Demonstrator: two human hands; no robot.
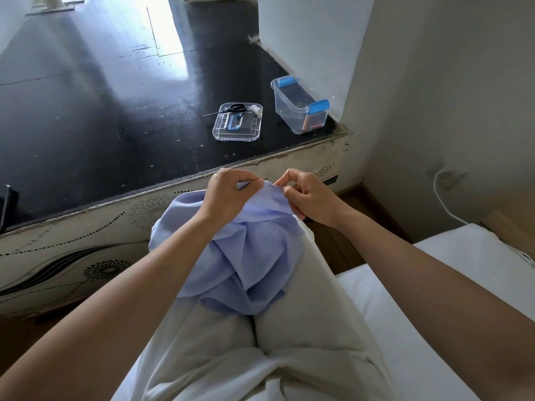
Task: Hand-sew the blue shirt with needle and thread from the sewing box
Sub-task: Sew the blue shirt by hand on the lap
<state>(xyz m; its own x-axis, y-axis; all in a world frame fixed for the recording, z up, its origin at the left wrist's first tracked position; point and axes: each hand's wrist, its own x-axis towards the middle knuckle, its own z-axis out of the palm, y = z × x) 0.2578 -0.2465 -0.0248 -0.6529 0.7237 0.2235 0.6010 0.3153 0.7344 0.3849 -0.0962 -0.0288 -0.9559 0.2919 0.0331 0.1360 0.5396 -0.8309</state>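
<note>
Left hand (228, 195): fingers curled, thumb and forefinger pinching the raised top fold of the blue shirt (240, 261).
Right hand (307, 195): thumb and forefinger arched and meeting on the same fold, just beside the left fingertips; the other fingers are curled against the cloth.
Needle: too fine to make out at the fingertips.
Blue shirt: thin, soft, pale-blue weave, bunched in loose folds on the lap, its top edge lifted between the hands.
Thread (272, 227): faint pale loops lying on the cloth below the right hand.
Lap: light, matte trousers (304, 328); the person sits on a white pad (434, 285).
Lid (237, 134): clear plastic, rounded rectangle, lying flat; it carries black-handled scissors (233, 109) and a white spool (256, 109).
Sewing box (301, 111): clear tub with blue clips, open, near the lid, close to the wall.
Platform (86, 111): glossy black top, scuffed, with a cream patterned front.
Room: white walls, wood floor (344, 247), and a white cable (443, 204) from a wall socket.
</note>
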